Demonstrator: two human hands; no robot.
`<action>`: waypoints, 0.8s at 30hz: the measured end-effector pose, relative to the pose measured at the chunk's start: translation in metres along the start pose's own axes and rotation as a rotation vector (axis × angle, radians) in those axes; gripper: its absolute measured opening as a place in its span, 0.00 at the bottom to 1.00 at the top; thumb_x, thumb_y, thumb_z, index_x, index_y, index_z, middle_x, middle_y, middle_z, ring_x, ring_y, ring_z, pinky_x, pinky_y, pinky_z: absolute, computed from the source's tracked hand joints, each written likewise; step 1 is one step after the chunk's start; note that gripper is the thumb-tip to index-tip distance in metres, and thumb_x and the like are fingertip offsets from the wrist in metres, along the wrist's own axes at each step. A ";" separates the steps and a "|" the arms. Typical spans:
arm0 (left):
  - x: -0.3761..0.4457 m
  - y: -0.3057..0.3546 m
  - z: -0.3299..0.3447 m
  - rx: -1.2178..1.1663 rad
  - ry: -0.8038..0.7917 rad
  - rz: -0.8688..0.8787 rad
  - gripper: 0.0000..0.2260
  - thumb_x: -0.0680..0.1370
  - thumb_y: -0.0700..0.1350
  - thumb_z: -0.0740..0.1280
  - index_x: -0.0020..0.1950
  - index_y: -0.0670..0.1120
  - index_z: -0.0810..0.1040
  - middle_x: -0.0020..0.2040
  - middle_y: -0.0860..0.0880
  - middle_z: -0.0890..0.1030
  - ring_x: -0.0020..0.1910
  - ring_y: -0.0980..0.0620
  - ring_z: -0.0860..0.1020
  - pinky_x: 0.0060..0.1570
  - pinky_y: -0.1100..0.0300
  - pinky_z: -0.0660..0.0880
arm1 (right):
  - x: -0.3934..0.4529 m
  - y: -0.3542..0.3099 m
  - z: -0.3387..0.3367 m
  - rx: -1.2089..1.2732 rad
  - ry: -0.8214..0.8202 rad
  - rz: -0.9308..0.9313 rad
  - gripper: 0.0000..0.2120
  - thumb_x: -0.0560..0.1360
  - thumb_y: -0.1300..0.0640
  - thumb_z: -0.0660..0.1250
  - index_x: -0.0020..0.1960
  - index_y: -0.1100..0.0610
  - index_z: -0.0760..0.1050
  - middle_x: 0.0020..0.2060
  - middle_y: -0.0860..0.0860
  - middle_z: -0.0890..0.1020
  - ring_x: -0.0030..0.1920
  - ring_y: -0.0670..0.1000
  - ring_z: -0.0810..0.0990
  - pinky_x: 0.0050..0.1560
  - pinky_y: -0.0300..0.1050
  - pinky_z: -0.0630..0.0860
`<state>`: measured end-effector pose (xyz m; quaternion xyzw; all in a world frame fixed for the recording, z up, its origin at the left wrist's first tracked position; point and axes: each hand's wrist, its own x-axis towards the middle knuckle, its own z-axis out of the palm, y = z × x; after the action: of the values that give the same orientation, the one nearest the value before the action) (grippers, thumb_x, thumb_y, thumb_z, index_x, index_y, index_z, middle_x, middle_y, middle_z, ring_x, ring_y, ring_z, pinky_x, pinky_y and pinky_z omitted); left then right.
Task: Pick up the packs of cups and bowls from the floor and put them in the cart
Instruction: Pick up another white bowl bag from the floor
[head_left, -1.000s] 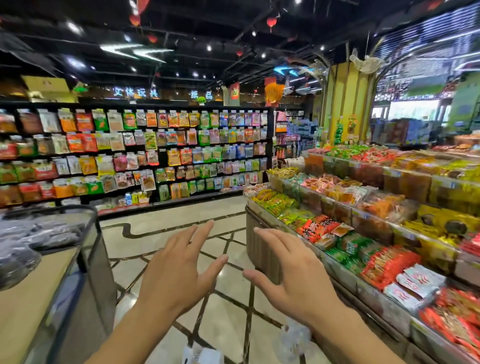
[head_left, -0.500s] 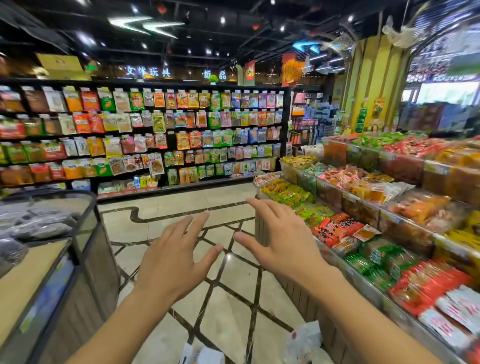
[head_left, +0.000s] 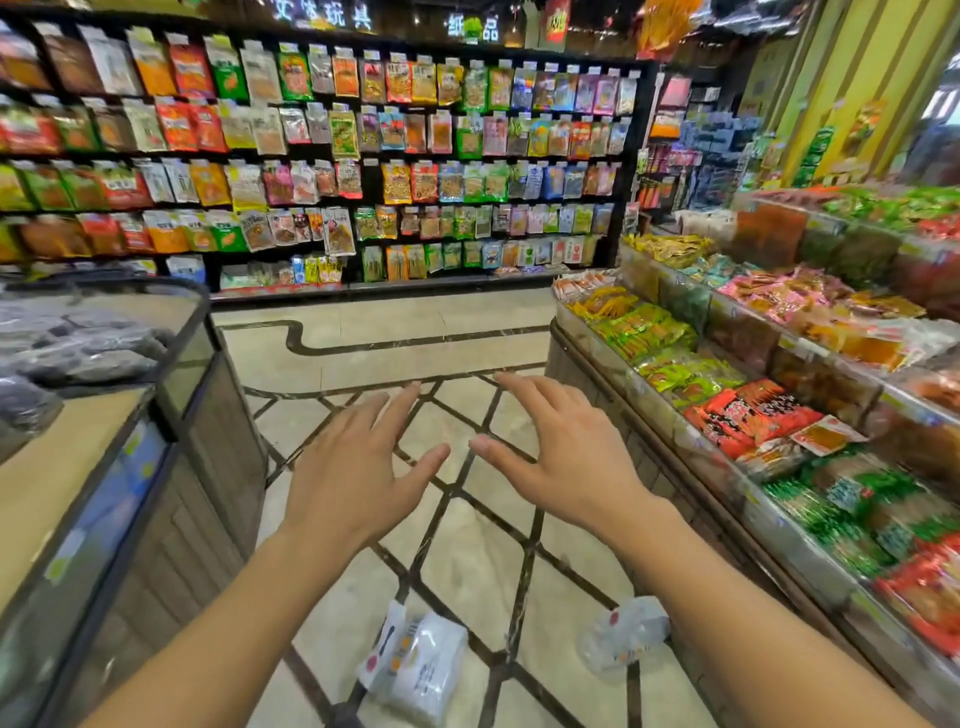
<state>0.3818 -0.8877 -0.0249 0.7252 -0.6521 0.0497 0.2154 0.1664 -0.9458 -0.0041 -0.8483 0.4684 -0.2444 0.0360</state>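
Two clear plastic packs lie on the tiled floor near the bottom of the head view. One white pack (head_left: 415, 667) with printed labels rests between my forearms. A second, crumpled clear pack (head_left: 623, 631) lies to its right, close to the base of the snack display. My left hand (head_left: 358, 467) and my right hand (head_left: 561, 457) are stretched out side by side in the air, well above the packs, palms down and fingers spread. Neither hand holds anything. No cart can be made out.
A glass-edged counter (head_left: 171, 395) with dark bagged goods stands on the left. On the right, a tiered snack display (head_left: 737, 447) runs along the aisle. Shelves of hanging snack bags (head_left: 363, 156) close the far end. The tiled floor (head_left: 374, 353) stretches between them.
The view has tilted downward, so both packs on the floor now show more fully. My hands stay spread and empty, now closer together.
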 end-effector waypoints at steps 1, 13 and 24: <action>0.010 -0.012 0.013 -0.008 -0.012 -0.011 0.36 0.77 0.72 0.52 0.83 0.59 0.61 0.78 0.51 0.72 0.77 0.47 0.69 0.68 0.47 0.73 | 0.012 0.002 0.016 -0.007 -0.023 0.004 0.40 0.75 0.23 0.51 0.80 0.44 0.62 0.73 0.47 0.73 0.73 0.53 0.70 0.69 0.56 0.72; 0.135 -0.189 0.255 -0.119 -0.354 -0.251 0.34 0.81 0.68 0.57 0.84 0.59 0.53 0.81 0.48 0.67 0.76 0.42 0.68 0.66 0.45 0.71 | 0.159 0.065 0.302 -0.092 -0.374 0.130 0.43 0.74 0.23 0.50 0.81 0.46 0.61 0.74 0.50 0.73 0.72 0.57 0.72 0.67 0.58 0.74; 0.067 -0.316 0.586 -0.180 -0.581 -0.533 0.30 0.82 0.66 0.59 0.82 0.56 0.62 0.73 0.44 0.74 0.69 0.36 0.72 0.60 0.44 0.72 | 0.080 0.193 0.660 -0.071 -0.666 0.290 0.40 0.78 0.29 0.60 0.83 0.46 0.55 0.76 0.54 0.69 0.70 0.63 0.73 0.65 0.60 0.74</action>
<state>0.5748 -1.1526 -0.6082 0.8310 -0.4766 -0.2724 0.0900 0.3478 -1.2293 -0.6085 -0.8070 0.5544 0.0690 0.1915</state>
